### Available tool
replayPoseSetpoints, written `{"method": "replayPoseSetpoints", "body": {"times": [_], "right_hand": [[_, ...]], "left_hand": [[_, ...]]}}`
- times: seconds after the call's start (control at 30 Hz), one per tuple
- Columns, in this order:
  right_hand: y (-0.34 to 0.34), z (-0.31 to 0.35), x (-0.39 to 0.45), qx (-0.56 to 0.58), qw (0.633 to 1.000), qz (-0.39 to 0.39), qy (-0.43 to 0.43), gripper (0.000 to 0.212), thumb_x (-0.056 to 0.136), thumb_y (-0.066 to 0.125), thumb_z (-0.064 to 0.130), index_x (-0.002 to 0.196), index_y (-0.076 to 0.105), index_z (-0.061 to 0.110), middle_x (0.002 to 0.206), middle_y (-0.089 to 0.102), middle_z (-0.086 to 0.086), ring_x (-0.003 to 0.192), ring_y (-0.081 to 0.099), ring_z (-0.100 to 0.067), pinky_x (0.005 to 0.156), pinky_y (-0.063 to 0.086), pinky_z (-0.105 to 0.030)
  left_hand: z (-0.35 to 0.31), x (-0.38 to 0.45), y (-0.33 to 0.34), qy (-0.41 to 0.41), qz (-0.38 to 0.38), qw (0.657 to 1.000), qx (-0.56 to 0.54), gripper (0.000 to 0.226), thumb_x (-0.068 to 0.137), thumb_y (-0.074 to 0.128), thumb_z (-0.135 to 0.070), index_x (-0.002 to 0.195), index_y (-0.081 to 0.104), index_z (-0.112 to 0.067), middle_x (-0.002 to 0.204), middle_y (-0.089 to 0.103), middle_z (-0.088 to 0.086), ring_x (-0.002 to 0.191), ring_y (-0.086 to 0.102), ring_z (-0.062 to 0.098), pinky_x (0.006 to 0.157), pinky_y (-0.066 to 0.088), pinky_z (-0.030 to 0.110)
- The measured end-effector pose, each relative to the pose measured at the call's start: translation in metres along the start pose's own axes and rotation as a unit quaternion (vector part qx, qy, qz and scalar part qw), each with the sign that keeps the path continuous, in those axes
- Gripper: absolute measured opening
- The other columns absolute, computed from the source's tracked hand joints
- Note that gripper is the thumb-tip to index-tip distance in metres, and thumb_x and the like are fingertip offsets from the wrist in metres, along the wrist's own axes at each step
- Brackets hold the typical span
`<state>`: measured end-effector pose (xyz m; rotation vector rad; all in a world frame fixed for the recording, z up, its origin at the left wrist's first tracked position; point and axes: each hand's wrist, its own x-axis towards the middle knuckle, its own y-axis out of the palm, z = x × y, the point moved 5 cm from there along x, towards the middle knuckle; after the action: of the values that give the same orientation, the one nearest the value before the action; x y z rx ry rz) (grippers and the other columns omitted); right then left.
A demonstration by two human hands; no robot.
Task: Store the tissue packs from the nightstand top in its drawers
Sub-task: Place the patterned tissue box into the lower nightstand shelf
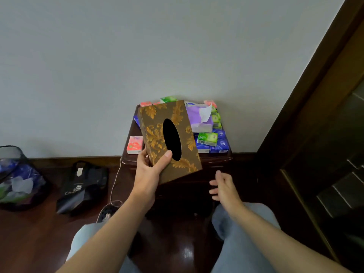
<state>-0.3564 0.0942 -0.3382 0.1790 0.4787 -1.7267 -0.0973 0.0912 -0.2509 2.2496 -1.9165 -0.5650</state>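
Note:
My left hand [151,170] grips a brown tissue box [169,138] with gold leaf patterns and a black oval slot, tilted above the dark wooden nightstand [130,157]. On the nightstand top lie several tissue packs: a pink one [135,144] at the front left, a green one [207,138] on blue packs [218,146], and a purple soft pack [198,119] with a tissue sticking out. More pink and green packs lie at the back. My right hand [224,186] hovers open in front of the nightstand, holding nothing. The drawer fronts are dark and mostly hidden.
A mesh waste bin [13,174] with a blue liner stands at the left. A black bag [82,186] leans by the skirting board. A white cable [115,186] runs down to a plug on the wooden floor. A dark door frame [307,107] rises at the right.

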Motion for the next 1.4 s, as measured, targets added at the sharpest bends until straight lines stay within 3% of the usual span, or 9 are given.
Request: {"method": "replayPoseSetpoints", "body": {"times": [0.2, 0.27, 0.43, 0.77, 0.97, 1.17, 1.4], "right_hand": [[-0.001, -0.073, 0.041, -0.046, 0.989, 0.004, 0.144, 0.067, 0.108, 0.045, 0.049, 0.161, 0.022, 0.014, 0.141, 0.055, -0.013, 0.12, 0.063, -0.031, 0.107, 0.052, -0.048], [0.004, -0.078, 0.059, -0.067, 0.991, 0.013, 0.118, 0.078, 0.104, 0.049, 0.055, 0.162, 0.018, 0.014, 0.145, 0.053, -0.011, 0.132, 0.056, -0.032, 0.115, 0.045, -0.05], [0.018, -0.087, 0.1, -0.13, 0.99, -0.009, 0.051, 0.083, 0.093, 0.072, 0.049, 0.154, 0.037, 0.007, 0.147, 0.054, -0.013, 0.141, 0.049, -0.033, 0.121, 0.037, -0.048], [0.008, -0.122, 0.145, -0.159, 0.985, -0.041, 0.058, 0.08, 0.093, 0.07, 0.054, 0.151, 0.033, 0.013, 0.14, 0.053, -0.018, 0.129, 0.056, -0.038, 0.111, 0.046, -0.052], [-0.007, -0.124, 0.148, -0.27, 0.962, -0.024, 0.037, 0.067, 0.094, 0.054, 0.071, 0.143, 0.035, 0.029, 0.122, 0.05, -0.001, 0.104, 0.059, -0.027, 0.083, 0.047, -0.04], [-0.012, -0.121, 0.147, -0.304, 0.953, -0.009, 0.016, 0.063, 0.09, 0.053, 0.076, 0.134, 0.038, 0.034, 0.123, 0.059, -0.003, 0.108, 0.064, -0.028, 0.082, 0.049, -0.04], [-0.025, -0.113, 0.143, -0.367, 0.929, 0.036, -0.02, 0.08, 0.075, 0.042, 0.096, 0.132, 0.039, 0.04, 0.129, 0.05, 0.003, 0.112, 0.061, -0.026, 0.083, 0.05, -0.044]], "left_hand": [[0.015, 0.017, 0.003, -0.005, -0.01, 1.0, -0.023, 0.103, 0.057, 0.097, -0.037, 0.145, 0.045, -0.031, 0.131, 0.069, 0.004, 0.116, 0.071, 0.025, 0.092, 0.06, 0.044], [0.022, 0.024, 0.0, -0.008, -0.011, 1.0, -0.026, 0.1, 0.06, 0.097, -0.036, 0.145, 0.046, -0.032, 0.13, 0.07, 0.002, 0.117, 0.071, 0.026, 0.095, 0.059, 0.047], [0.034, 0.038, -0.006, -0.01, -0.014, 0.999, -0.036, 0.098, 0.061, 0.1, -0.038, 0.143, 0.048, -0.029, 0.13, 0.071, 0.003, 0.119, 0.07, 0.028, 0.089, 0.061, 0.041], [0.039, 0.044, 0.004, -0.014, 0.013, 0.999, -0.048, 0.081, 0.076, 0.091, -0.026, 0.144, 0.048, -0.029, 0.138, 0.066, 0.009, 0.121, 0.068, 0.032, 0.093, 0.06, 0.045], [0.039, 0.039, 0.01, -0.026, 0.01, 0.999, -0.045, 0.079, 0.076, 0.09, -0.027, 0.143, 0.048, -0.032, 0.136, 0.067, 0.006, 0.118, 0.07, 0.03, 0.089, 0.062, 0.041], [0.038, 0.037, 0.013, -0.028, 0.014, 0.998, -0.055, 0.076, 0.08, 0.086, -0.023, 0.144, 0.046, -0.03, 0.136, 0.067, 0.006, 0.119, 0.07, 0.029, 0.089, 0.062, 0.041], [0.036, 0.036, 0.011, -0.021, 0.026, 0.998, -0.059, 0.076, 0.083, 0.086, -0.022, 0.146, 0.044, -0.029, 0.139, 0.065, 0.01, 0.122, 0.068, 0.033, 0.094, 0.06, 0.045]]}}
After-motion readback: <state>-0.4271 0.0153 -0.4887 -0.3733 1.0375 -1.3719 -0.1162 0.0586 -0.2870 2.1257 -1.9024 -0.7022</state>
